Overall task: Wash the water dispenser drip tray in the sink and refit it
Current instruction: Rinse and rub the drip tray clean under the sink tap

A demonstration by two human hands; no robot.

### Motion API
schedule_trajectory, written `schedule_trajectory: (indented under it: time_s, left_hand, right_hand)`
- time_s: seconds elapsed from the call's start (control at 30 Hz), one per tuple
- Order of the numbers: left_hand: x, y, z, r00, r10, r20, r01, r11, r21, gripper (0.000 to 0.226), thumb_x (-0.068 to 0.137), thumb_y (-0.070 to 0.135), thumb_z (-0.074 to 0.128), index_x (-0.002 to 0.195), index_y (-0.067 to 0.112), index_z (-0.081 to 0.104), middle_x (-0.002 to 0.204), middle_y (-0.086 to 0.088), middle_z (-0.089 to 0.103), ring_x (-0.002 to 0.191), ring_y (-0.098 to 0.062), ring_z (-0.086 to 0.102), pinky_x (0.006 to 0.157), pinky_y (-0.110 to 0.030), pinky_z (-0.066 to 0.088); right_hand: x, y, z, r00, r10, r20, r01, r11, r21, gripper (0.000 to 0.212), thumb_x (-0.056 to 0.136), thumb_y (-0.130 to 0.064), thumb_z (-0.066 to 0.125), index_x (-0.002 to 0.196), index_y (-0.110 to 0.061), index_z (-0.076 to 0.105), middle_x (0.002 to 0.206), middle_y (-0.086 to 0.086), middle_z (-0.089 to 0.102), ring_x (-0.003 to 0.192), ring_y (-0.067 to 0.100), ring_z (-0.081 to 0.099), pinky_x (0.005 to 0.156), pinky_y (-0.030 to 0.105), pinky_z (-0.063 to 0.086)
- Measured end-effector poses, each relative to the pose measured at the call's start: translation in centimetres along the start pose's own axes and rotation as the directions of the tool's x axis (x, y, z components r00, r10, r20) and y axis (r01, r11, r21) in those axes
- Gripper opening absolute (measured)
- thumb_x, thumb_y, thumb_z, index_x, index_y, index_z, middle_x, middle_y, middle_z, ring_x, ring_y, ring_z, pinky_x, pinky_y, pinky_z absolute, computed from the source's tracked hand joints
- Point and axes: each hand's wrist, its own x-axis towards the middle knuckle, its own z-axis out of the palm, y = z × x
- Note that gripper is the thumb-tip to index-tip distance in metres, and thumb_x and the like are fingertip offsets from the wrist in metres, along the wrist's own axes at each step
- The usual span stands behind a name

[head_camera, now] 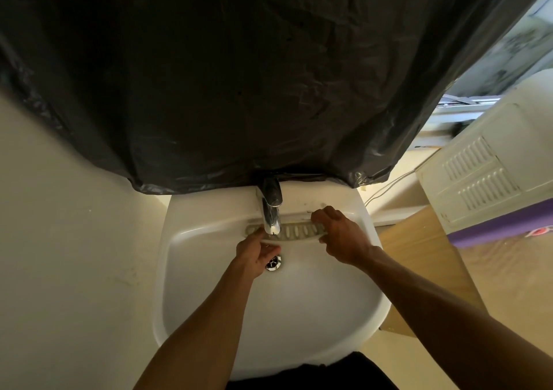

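A long, pale slotted drip tray (294, 231) lies across the back of the white sink (209, 314), right under the chrome tap (271, 210). My right hand (341, 235) grips the tray's right end from above. My left hand (256, 253) holds the tray's front edge near its left half, fingers curled under it. The tap's spout hides the middle of the tray. I cannot tell whether water runs. The chrome drain (274, 262) sits just below the tray, partly behind my left hand.
A black plastic sheet (224, 75) hangs over the wall above the sink. A white appliance with vents (478, 168) stands at the right, on a wooden surface (425, 255) beside a purple band (502, 225). A beige wall fills the left.
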Motion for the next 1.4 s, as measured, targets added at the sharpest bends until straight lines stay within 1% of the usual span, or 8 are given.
schedule_trajectory:
  time_s: [0.1, 0.27, 0.4, 0.57, 0.7, 1.0, 1.13, 1.4]
  left_hand:
    - [-0.2, 0.2, -0.3, 1.000, 0.015, 0.007, -0.015, 1.000, -0.006, 0.017, 0.090, 0.004, 0.065, 0.107, 0.001, 0.060, 0.094, -0.020, 0.065, 0.081, -0.033, 0.065, 0.073, -0.044, 0.056]
    - [-0.4, 0.6, -1.2, 0.999, 0.019, -0.039, -0.018, 1.000, 0.023, 0.025, 0.085, 0.016, 0.074, 0.099, 0.002, 0.058, 0.097, -0.020, 0.066, 0.083, -0.031, 0.068, 0.071, -0.044, 0.058]
    - [-0.4, 0.9, -2.0, 0.993, 0.039, -0.107, -0.032, 0.998, 0.060, 0.047, 0.079, 0.019, 0.080, 0.115, 0.002, 0.054, 0.108, -0.023, 0.065, 0.088, -0.032, 0.069, 0.073, -0.045, 0.060]
    - [-1.0, 1.7, -2.1, 0.988, 0.080, -0.135, -0.071, 0.995, 0.072, 0.046, 0.082, 0.018, 0.078, 0.116, 0.001, 0.053, 0.102, -0.019, 0.064, 0.084, -0.030, 0.067, 0.064, -0.041, 0.060]
    - [-1.1, 2.0, -3.1, 0.986, 0.085, -0.145, -0.076, 0.995, 0.067, 0.050, 0.083, 0.017, 0.076, 0.124, 0.000, 0.052, 0.114, -0.023, 0.063, 0.089, -0.032, 0.067, 0.064, -0.041, 0.060]
    - [-0.9, 2.9, -4.3, 0.986, 0.062, -0.154, -0.046, 0.994, 0.100, 0.049, 0.086, 0.018, 0.074, 0.124, 0.001, 0.050, 0.115, -0.024, 0.060, 0.094, -0.036, 0.063, 0.074, -0.047, 0.057]
    - [-0.7, 3.0, -4.0, 0.990, 0.052, -0.135, -0.032, 0.989, 0.145, 0.043, 0.087, 0.019, 0.072, 0.121, 0.002, 0.051, 0.113, -0.024, 0.061, 0.096, -0.035, 0.063, 0.080, -0.046, 0.055]
    - [-0.6, 2.2, -2.6, 0.995, 0.038, -0.088, -0.025, 0.988, 0.153, 0.036, 0.087, 0.017, 0.072, 0.114, 0.002, 0.054, 0.095, -0.019, 0.064, 0.081, -0.030, 0.066, 0.069, -0.044, 0.058]
  right_hand:
    - [0.1, 0.0, 0.1, 0.999, 0.011, 0.038, -0.011, 1.000, 0.013, 0.048, 0.082, -0.011, 0.069, 0.124, -0.021, 0.049, 0.123, 0.004, 0.051, 0.098, 0.020, 0.057, 0.074, 0.028, 0.056]
    - [0.8, -0.3, 0.8, 0.986, 0.048, 0.162, -0.056, 0.997, 0.047, 0.050, 0.083, -0.016, 0.068, 0.126, -0.023, 0.044, 0.124, 0.006, 0.053, 0.096, 0.023, 0.061, 0.076, 0.032, 0.057]
    - [1.1, -1.7, 1.6, 0.969, -0.021, 0.244, 0.012, 0.999, 0.039, 0.056, 0.083, -0.024, 0.070, 0.130, -0.026, 0.040, 0.127, 0.005, 0.047, 0.104, 0.023, 0.057, 0.083, 0.032, 0.055]
    - [1.9, -3.3, 2.8, 0.969, -0.069, 0.238, 0.057, 0.997, 0.057, 0.042, 0.085, -0.023, 0.066, 0.123, -0.025, 0.048, 0.126, 0.005, 0.049, 0.106, 0.021, 0.054, 0.085, 0.032, 0.051]
    - [2.3, -3.8, 3.1, 0.968, -0.100, 0.229, 0.094, 0.995, 0.037, 0.042, 0.086, -0.021, 0.065, 0.125, -0.026, 0.053, 0.125, 0.005, 0.051, 0.106, 0.022, 0.053, 0.085, 0.033, 0.049]
    - [1.0, -4.2, 4.6, 0.948, -0.241, 0.207, 0.260, 0.963, -0.070, 0.047, 0.094, -0.023, 0.055, 0.139, -0.028, 0.043, 0.137, 0.009, 0.043, 0.109, 0.025, 0.052, 0.083, 0.034, 0.052]
    - [0.7, -4.1, 4.6, 0.958, -0.199, 0.209, 0.207, 0.978, -0.020, 0.045, 0.094, -0.025, 0.055, 0.137, -0.028, 0.045, 0.137, 0.007, 0.043, 0.111, 0.025, 0.053, 0.085, 0.036, 0.053]
    - [0.6, -3.4, 4.0, 0.969, -0.078, 0.234, 0.081, 0.997, -0.003, 0.045, 0.089, -0.024, 0.062, 0.130, -0.023, 0.044, 0.132, 0.003, 0.044, 0.109, 0.022, 0.051, 0.084, 0.032, 0.052]
